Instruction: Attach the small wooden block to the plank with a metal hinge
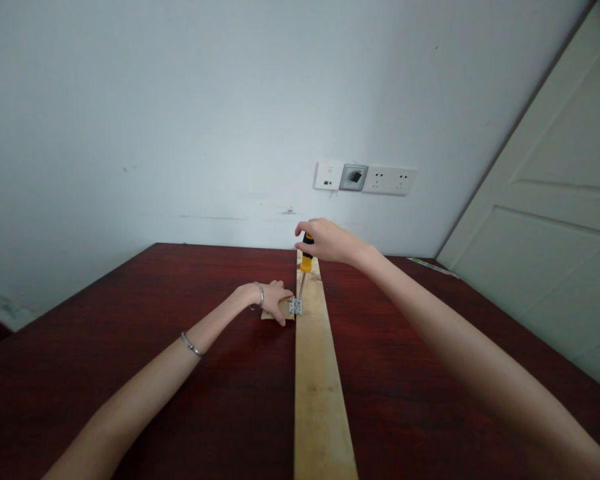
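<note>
My right hand grips the black and yellow handle of a screwdriver, which stands nearly upright. Its tip meets a small silver hinge on the long wooden board. One hinge leaf lies on the board, the other on a small flat tan piece at the board's left edge. Spread over that tan piece, my left hand presses it with fingers apart, the fingertips close to the hinge. Any screw under the screwdriver tip is too small to make out.
The board lies lengthwise on a dark red wooden table. Behind it rises a white wall with a row of sockets and a dark plug. A white panelled door stands at the right; a thin pale strip lies by the far right edge.
</note>
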### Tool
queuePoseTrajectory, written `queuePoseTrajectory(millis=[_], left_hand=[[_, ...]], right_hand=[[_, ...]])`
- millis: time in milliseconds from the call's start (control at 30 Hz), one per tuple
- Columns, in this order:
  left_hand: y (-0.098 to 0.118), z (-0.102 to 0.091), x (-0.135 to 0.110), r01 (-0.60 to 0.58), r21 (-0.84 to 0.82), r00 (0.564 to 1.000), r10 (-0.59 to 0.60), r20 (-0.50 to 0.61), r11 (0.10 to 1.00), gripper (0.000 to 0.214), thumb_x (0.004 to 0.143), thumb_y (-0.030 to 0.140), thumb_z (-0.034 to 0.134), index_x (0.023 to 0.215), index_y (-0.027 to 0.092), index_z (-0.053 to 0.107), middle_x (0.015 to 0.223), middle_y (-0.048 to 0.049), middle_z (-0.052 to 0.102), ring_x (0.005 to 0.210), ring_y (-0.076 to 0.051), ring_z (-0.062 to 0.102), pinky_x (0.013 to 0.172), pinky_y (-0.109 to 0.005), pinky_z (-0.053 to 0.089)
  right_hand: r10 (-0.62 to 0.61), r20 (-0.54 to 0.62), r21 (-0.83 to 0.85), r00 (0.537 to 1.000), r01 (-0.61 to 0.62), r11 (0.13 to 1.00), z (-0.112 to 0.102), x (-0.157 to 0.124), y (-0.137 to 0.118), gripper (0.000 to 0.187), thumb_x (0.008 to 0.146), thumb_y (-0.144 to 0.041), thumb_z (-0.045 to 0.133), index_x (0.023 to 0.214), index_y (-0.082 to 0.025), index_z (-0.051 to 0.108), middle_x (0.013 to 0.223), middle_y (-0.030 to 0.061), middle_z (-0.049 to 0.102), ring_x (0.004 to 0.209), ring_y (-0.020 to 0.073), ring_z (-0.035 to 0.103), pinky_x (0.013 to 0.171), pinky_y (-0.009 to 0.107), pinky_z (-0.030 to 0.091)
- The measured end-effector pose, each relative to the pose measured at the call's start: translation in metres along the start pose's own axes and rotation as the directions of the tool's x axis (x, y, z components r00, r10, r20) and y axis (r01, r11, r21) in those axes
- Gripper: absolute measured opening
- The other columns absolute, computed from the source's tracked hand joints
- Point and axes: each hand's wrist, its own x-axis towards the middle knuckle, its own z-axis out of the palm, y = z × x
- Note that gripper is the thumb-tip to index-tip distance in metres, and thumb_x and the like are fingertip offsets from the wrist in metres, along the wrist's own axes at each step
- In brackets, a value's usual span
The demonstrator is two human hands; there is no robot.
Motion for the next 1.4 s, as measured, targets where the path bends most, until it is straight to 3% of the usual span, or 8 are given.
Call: queuePoseTrajectory(millis=[167,367,600,800,933,1067,1200,1400], left_hand=[[0.002,-0.001,-0.002,0.007,-0.001,1.000,-0.007,0.000,1.000,0.098,0.053,0.067,0.061,0.135,0.019,0.041,0.120,-0.0135,0.045,0.111,-0.034,0.042,0.091,-0.039,0.040],[0.004,-0.002,-0.004,0.010,-0.002,1.000,-0.010,-0.009,1.000,0.099,0.052,0.067,0.062,0.135,0.018,0.041,0.121,-0.0139,0.044,0.111,-0.035,0.041,0.091,-0.040,0.039],[0.004,-0.003,-0.004,0.007,-0.004,1.000,-0.007,0.004,1.000,0.098,0.053,0.067,0.061,0.135,0.019,0.040,0.121,-0.0135,0.044,0.112,-0.034,0.041,0.092,-0.039,0.039],[-0.001,0.001,0.001,0.007,0.000,1.000,-0.007,0.000,1.000,0.099,0.050,0.068,0.062,0.134,0.020,0.042,0.121,-0.0139,0.045,0.111,-0.035,0.042,0.091,-0.041,0.040],[-0.004,0.003,0.004,0.014,-0.012,1.000,-0.014,-0.003,1.000,0.103,0.050,0.069,0.063,0.136,0.019,0.039,0.125,-0.0141,0.044,0.114,-0.035,0.040,0.095,-0.039,0.037],[-0.005,0.004,0.006,0.025,-0.021,1.000,-0.025,-0.004,0.999,0.107,0.048,0.069,0.064,0.138,0.019,0.037,0.129,-0.0145,0.041,0.117,-0.035,0.038,0.097,-0.040,0.036],[-0.005,0.005,0.007,0.023,-0.029,1.000,-0.023,0.002,0.999,0.108,0.047,0.069,0.065,0.138,0.018,0.036,0.131,-0.0153,0.040,0.119,-0.037,0.036,0.099,-0.041,0.034],[-0.008,0.008,0.010,0.016,-0.002,1.000,-0.016,-0.013,1.000,0.104,0.050,0.069,0.064,0.135,0.015,0.039,0.128,-0.0163,0.041,0.118,-0.035,0.038,0.097,-0.040,0.036]], right_hand=[[0.032,-0.006,-0.029,0.999,-0.032,0.999,-0.001,-0.002,-0.003,0.048,0.081,-0.041,0.053,0.122,-0.017,0.049,0.111,0.0134,0.061,0.089,0.0253,0.060,0.070,0.032,0.043],[-0.009,0.004,0.027,1.000,0.008,1.000,0.000,0.001,0.000,0.031,0.087,-0.036,0.044,0.108,-0.018,0.059,0.101,0.0112,0.065,0.092,0.0227,0.060,0.075,0.032,0.042],[0.016,-0.012,-0.020,1.000,-0.016,1.000,-0.002,-0.003,-0.003,0.047,0.079,-0.040,0.052,0.121,-0.018,0.050,0.112,0.0118,0.060,0.086,0.0241,0.060,0.067,0.031,0.042],[0.021,0.013,-0.028,1.000,-0.020,0.999,-0.003,-0.003,-0.002,0.036,0.084,-0.038,0.047,0.113,-0.019,0.056,0.106,0.0106,0.063,0.090,0.0239,0.060,0.068,0.031,0.041],[0.045,0.014,-0.052,0.999,-0.044,0.998,-0.004,-0.006,-0.003,0.052,0.079,-0.041,0.053,0.126,-0.020,0.046,0.115,0.0119,0.060,0.086,0.0246,0.061,0.065,0.031,0.041],[0.062,0.018,-0.040,0.998,-0.061,0.997,-0.005,-0.006,-0.003,0.042,0.085,-0.041,0.045,0.120,-0.018,0.051,0.103,0.0119,0.064,0.090,0.0253,0.060,0.069,0.032,0.041],[0.033,0.038,-0.037,0.999,-0.031,0.999,-0.005,-0.006,-0.003,0.041,0.082,-0.033,0.050,0.121,-0.020,0.052,0.113,0.0113,0.060,0.090,0.0234,0.060,0.069,0.031,0.041],[0.034,-0.007,-0.041,0.999,-0.034,0.999,-0.002,-0.004,-0.001,0.041,0.084,-0.046,0.049,0.112,-0.017,0.056,0.103,0.0123,0.063,0.089,0.0243,0.060,0.071,0.031,0.042]])
